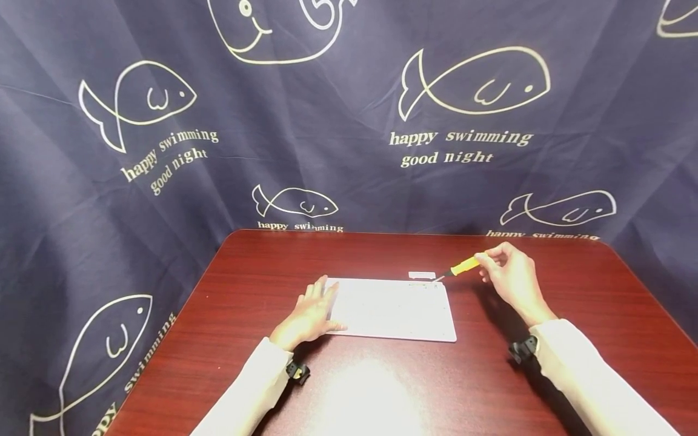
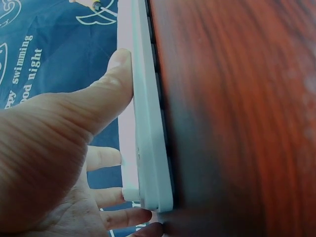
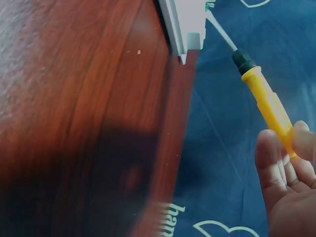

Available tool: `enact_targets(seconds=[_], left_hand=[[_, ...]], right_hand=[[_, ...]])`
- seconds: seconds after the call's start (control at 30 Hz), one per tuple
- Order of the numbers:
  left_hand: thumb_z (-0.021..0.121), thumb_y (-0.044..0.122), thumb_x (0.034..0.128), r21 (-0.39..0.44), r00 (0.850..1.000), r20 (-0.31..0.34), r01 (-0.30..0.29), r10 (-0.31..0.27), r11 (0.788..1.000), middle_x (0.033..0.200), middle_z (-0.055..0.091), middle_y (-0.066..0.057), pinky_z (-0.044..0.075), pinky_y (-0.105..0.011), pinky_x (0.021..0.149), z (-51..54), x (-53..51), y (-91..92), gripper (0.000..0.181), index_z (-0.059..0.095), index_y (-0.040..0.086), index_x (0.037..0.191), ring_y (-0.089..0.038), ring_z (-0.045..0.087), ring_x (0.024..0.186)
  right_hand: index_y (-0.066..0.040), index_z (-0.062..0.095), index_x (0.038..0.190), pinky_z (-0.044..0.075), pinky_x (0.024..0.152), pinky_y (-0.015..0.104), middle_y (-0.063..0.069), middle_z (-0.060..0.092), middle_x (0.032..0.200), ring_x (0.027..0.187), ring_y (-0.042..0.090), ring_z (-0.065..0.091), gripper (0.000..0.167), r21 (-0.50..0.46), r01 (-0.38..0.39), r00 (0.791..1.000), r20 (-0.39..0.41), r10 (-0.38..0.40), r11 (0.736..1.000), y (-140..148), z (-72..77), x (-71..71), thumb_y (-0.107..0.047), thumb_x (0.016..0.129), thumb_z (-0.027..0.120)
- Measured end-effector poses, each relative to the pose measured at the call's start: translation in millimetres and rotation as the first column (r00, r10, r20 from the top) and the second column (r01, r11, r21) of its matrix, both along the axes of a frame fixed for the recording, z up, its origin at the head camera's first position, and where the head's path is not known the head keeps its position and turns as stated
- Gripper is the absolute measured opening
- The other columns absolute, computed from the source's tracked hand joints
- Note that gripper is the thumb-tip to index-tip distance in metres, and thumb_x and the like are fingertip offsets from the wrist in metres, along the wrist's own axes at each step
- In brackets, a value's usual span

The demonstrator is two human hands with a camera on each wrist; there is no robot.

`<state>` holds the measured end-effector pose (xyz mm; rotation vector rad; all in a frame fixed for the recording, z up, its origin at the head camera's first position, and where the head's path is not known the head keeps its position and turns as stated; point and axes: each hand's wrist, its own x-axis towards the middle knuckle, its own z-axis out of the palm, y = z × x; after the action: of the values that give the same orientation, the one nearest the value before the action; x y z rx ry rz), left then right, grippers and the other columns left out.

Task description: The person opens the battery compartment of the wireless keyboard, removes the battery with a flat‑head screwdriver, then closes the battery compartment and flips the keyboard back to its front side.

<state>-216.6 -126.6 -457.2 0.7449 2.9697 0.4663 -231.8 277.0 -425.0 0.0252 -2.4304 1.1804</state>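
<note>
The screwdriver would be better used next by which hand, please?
Likely the right hand: it pinches the screwdriver, tip by the white panel, while the left hand rests on the panel's left end.

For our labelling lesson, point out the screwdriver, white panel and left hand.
Screwdriver (image 3: 261,92): right wrist view, on its yellow handle.
White panel (image 1: 389,310): head view, middle of its top face.
Left hand (image 1: 308,315): head view, back of the hand.
</note>
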Motion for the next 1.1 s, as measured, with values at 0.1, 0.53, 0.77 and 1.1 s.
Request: enact_targets(seconds=[0.1,0.53,0.77,1.1], left_hand=[[0.078,0.044,0.0742,-0.004,1.000,0.007,-0.004,0.004,1.000,0.147,0.022,-0.025,0.033,-0.057,0.093,0.6,0.4,-0.5,0.091,0.035,0.005,0.144,-0.041,0.029,0.128],[0.077,0.045,0.0748,0.005,1.000,0.015,0.000,0.000,1.000,0.148,0.020,-0.025,0.032,-0.057,0.094,-0.2,-0.2,-1.8,0.091,0.034,0.004,0.145,-0.041,0.028,0.129],[0.076,0.044,0.0752,0.010,1.000,0.016,-0.002,0.002,1.000,0.148,0.020,-0.025,0.031,-0.057,0.094,0.1,-1.0,-1.7,0.091,0.034,0.004,0.145,-0.041,0.027,0.130],[0.076,0.046,0.0745,0.009,1.000,0.021,0.001,-0.001,1.000,0.148,0.021,-0.025,0.032,-0.057,0.093,-0.4,-0.6,-0.5,0.093,0.033,0.004,0.145,-0.041,0.029,0.128]], right_hand=[[0.000,0.061,0.091,0.047,0.045,0.022,0.014,0.066,0.068,0.050,0.018,0.063,0.026,0.012,0.011,1.000,0.025,-0.011,1.000,3,-2.8,-0.9,-0.024,0.088,0.068],[-0.002,0.057,0.083,0.047,0.044,0.027,0.006,0.063,0.060,0.046,0.019,0.060,0.046,0.111,0.012,0.984,0.173,-0.031,0.994,18,-10.4,0.1,-0.047,0.089,0.061],[-0.005,0.054,0.084,0.042,0.039,0.030,0.005,0.060,0.058,0.042,0.019,0.055,0.035,0.138,0.004,0.983,0.184,-0.029,0.990,16,-5.8,0.9,-0.038,0.092,0.058],[-0.005,0.063,0.093,0.041,0.045,0.021,0.010,0.065,0.068,0.050,0.014,0.058,0.023,0.151,0.013,1.000,0.001,-0.013,0.989,19,6.2,2.4,-0.028,0.094,0.058]])
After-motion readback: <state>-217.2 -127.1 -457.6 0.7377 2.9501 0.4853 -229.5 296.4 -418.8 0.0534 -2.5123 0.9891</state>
